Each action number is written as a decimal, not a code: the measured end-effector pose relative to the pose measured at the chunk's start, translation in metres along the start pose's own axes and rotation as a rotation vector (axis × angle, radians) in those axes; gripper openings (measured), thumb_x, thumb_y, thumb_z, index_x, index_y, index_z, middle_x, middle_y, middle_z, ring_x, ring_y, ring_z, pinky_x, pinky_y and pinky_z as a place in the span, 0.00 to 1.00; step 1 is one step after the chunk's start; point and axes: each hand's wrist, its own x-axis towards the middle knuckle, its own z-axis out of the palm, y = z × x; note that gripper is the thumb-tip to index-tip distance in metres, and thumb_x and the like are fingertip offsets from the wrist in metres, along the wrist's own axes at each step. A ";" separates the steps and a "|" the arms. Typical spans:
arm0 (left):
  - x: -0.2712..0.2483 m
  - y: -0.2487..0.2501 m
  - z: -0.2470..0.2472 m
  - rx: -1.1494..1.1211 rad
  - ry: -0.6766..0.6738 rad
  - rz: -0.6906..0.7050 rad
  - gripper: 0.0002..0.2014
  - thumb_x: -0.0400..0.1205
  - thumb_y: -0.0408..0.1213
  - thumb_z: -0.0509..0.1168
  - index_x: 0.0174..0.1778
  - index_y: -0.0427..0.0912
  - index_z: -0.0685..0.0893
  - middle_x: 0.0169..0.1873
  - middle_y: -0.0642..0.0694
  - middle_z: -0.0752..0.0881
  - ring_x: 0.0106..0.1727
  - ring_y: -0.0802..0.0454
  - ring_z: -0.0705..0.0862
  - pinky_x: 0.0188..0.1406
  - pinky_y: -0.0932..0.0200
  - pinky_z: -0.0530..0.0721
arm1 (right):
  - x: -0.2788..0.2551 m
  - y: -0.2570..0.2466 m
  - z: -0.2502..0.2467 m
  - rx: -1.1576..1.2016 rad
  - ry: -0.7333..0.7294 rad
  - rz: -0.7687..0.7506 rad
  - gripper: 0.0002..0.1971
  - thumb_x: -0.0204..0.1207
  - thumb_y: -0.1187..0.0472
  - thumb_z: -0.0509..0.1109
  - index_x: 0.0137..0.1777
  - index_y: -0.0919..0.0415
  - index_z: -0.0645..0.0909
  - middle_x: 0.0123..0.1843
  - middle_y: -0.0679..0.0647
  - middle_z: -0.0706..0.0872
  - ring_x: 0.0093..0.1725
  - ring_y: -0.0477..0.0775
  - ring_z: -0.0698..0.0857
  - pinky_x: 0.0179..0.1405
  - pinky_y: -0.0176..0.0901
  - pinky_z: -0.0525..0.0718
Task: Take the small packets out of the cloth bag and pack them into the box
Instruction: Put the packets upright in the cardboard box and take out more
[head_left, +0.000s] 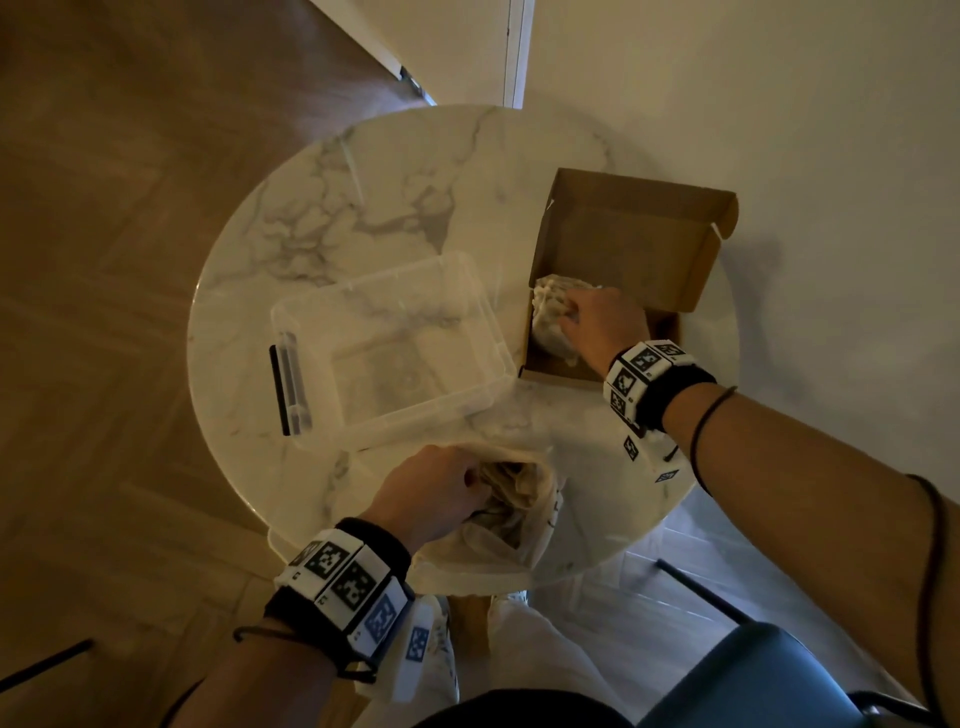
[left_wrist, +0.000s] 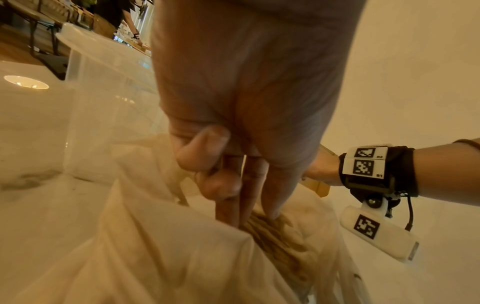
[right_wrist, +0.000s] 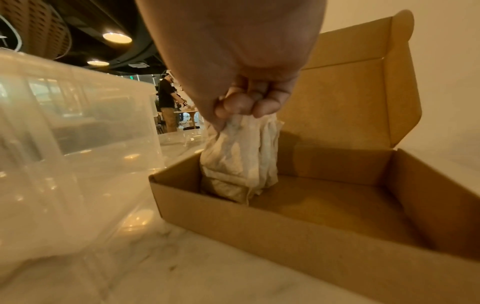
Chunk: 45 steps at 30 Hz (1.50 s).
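Observation:
An open cardboard box (head_left: 550, 372) (right_wrist: 259, 226) stands at the table's right, its lid tipped back. My right hand (head_left: 566, 317) (right_wrist: 244, 107) grips a crumpled cream packet (head_left: 545, 306) (right_wrist: 239, 156) by its top; the packet's bottom rests in the box's left corner. The cream cloth bag (head_left: 498, 551) (left_wrist: 155, 257) lies slumped at the table's near edge. My left hand (head_left: 467, 483) (left_wrist: 221, 174) is at its mouth, thumb and forefinger pinching the rim, while the other fingers reach down onto ribbed packets (left_wrist: 275, 236) inside. How many packets the bag holds is hidden.
A clear plastic container (head_left: 395, 343) (right_wrist: 64, 144) with a black latch (head_left: 283, 389) sits left of the box, close to it. The round marble table (head_left: 363, 182) ends just beyond the bag. A blue chair (head_left: 753, 675) stands at lower right. A wall rises behind the box.

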 end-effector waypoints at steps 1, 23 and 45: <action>0.001 0.001 0.000 0.004 -0.005 0.004 0.12 0.81 0.44 0.64 0.37 0.40 0.82 0.30 0.46 0.81 0.28 0.51 0.74 0.26 0.57 0.68 | -0.001 0.000 0.001 0.002 0.019 -0.011 0.10 0.80 0.55 0.63 0.54 0.57 0.82 0.51 0.60 0.87 0.51 0.62 0.85 0.47 0.51 0.82; 0.003 -0.006 0.002 -0.021 -0.044 0.012 0.12 0.79 0.47 0.65 0.38 0.42 0.83 0.34 0.45 0.84 0.35 0.47 0.81 0.31 0.55 0.74 | -0.010 0.002 0.002 0.089 -0.034 0.049 0.12 0.80 0.47 0.65 0.50 0.55 0.82 0.44 0.55 0.86 0.45 0.57 0.84 0.45 0.48 0.83; -0.003 0.016 0.011 0.211 0.087 0.363 0.16 0.79 0.39 0.63 0.61 0.53 0.86 0.53 0.50 0.89 0.52 0.46 0.86 0.51 0.50 0.84 | -0.174 -0.046 -0.015 0.795 0.154 0.367 0.07 0.76 0.52 0.71 0.39 0.53 0.82 0.29 0.51 0.87 0.28 0.51 0.85 0.38 0.53 0.88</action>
